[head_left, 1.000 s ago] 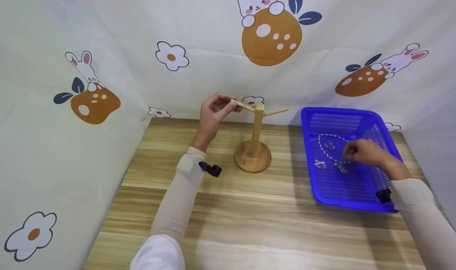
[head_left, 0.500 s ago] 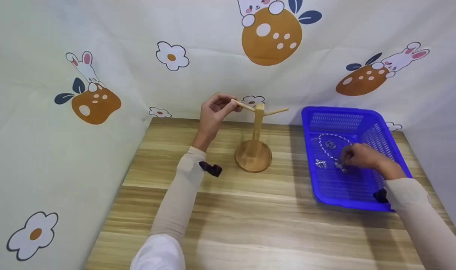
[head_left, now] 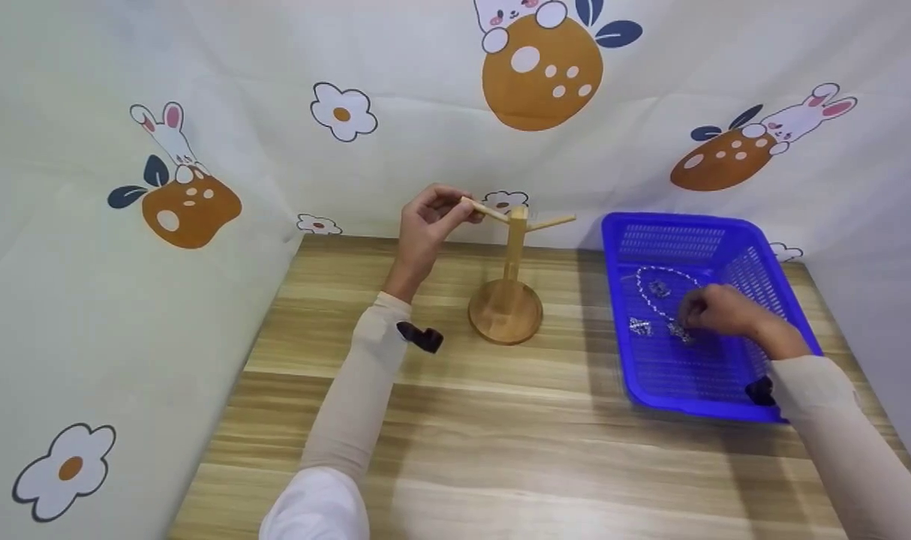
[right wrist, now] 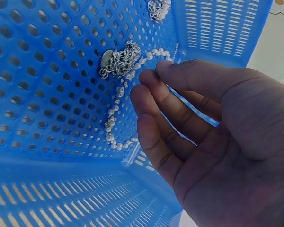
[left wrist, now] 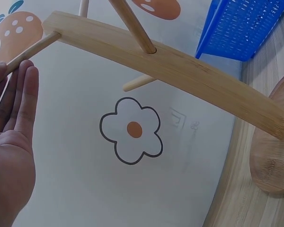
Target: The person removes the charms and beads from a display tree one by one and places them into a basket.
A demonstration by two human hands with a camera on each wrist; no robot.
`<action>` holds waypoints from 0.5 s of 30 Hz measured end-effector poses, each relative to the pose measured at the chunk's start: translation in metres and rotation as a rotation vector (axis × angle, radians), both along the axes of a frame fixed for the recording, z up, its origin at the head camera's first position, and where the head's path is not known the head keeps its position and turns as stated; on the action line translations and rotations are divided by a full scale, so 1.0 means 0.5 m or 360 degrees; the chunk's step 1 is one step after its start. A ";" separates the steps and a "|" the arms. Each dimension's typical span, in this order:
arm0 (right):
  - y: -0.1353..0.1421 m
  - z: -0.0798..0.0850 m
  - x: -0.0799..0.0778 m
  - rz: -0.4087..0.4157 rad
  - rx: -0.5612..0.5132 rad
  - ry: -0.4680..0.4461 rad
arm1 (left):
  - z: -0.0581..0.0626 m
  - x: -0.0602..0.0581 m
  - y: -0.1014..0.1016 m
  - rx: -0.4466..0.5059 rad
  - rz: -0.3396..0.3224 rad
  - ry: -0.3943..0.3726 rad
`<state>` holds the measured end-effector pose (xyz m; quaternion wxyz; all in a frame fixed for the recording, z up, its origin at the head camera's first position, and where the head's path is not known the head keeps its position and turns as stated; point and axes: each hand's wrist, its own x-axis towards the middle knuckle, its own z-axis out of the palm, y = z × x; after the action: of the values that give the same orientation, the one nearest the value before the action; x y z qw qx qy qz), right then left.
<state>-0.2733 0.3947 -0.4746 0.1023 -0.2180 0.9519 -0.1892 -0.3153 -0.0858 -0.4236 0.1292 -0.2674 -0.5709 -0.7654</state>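
Observation:
A wooden peg stand [head_left: 514, 251] with a round base stands on the table in the head view. My left hand [head_left: 423, 225] pinches the end of its left peg [left wrist: 34, 49] between thumb and fingers. In the blue basket [head_left: 718, 390], a white beaded necklace [head_left: 645, 295] lies in a loop. My right hand [head_left: 720, 309] reaches over the necklace's right side with curled fingers. In the right wrist view, its thumb and index fingertips [right wrist: 164, 70] meet right beside the beads; I cannot tell whether they pinch them. A silver chain cluster [right wrist: 120, 60] lies close by.
Another silver piece [head_left: 640, 326] lies on the basket floor, left of the necklace. The basket's slotted walls surround my right hand. A patterned curtain [head_left: 418, 161] hangs directly behind the stand. Wood-grain table [head_left: 493, 420] spreads in front.
My right hand has shifted slightly left and down over the necklace during the first half second, then stays nearly still. The left hand keeps its place on the peg.

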 end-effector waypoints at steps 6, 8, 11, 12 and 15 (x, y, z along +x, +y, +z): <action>-0.001 0.013 -0.003 -0.0057 -0.0022 0.0007 | -0.003 0.002 -0.004 -0.0023 -0.0063 -0.0018; -0.003 0.022 -0.002 -0.0090 -0.0038 0.0002 | -0.005 0.002 -0.006 -0.0049 -0.0077 -0.0024; -0.008 0.037 -0.001 -0.0108 -0.0048 0.0037 | -0.009 0.001 -0.010 -0.0103 -0.0056 -0.0050; -0.010 0.042 0.000 -0.0111 -0.0053 0.0051 | -0.010 0.000 -0.011 -0.0124 -0.0039 -0.0063; -0.018 0.057 0.002 -0.0111 -0.0055 0.0116 | -0.014 -0.002 -0.016 -0.0216 0.0057 -0.0098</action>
<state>-0.2724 0.3855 -0.4460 0.0571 -0.1932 0.9586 -0.2012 -0.3165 -0.0936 -0.4307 0.1069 -0.2417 -0.6299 -0.7303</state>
